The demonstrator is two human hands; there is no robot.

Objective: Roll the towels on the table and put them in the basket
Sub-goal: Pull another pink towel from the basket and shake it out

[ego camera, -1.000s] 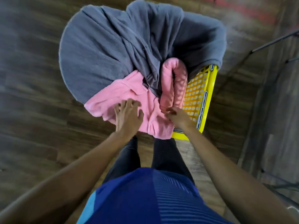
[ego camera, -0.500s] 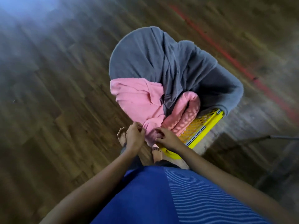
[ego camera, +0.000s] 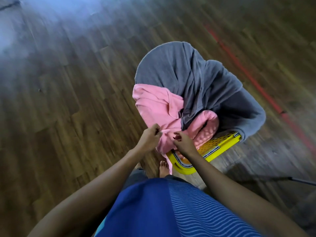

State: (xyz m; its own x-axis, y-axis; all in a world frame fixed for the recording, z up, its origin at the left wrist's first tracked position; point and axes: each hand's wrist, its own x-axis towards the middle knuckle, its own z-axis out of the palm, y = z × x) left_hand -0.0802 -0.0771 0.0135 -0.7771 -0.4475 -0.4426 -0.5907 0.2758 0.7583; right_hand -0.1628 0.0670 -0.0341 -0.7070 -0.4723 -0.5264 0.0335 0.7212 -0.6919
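A yellow plastic basket (ego camera: pixel 222 147) stands on the wooden floor, piled with towels. A large grey towel (ego camera: pixel 196 79) drapes over its far side and hides most of the rim. A loose pink towel (ego camera: pixel 153 106) hangs over the near left edge, and a rolled pink towel (ego camera: pixel 206 127) lies against the perforated wall. My left hand (ego camera: pixel 150 137) is curled, pinching the loose pink towel's near edge. My right hand (ego camera: pixel 183 142) is just right of it, fingers bent on the same edge.
Dark wooden floor (ego camera: pixel 68 100) surrounds the basket. A red line (ego camera: pixel 256 86) runs across the floor at the right. A thin dark metal leg (ego camera: pixel 301 180) shows at the right edge. My bare foot (ego camera: pixel 164 168) is next to the basket's near corner.
The view swung left, so the basket now sits further right. My hands went from flat on the pink towel to pinching its near edge close together.
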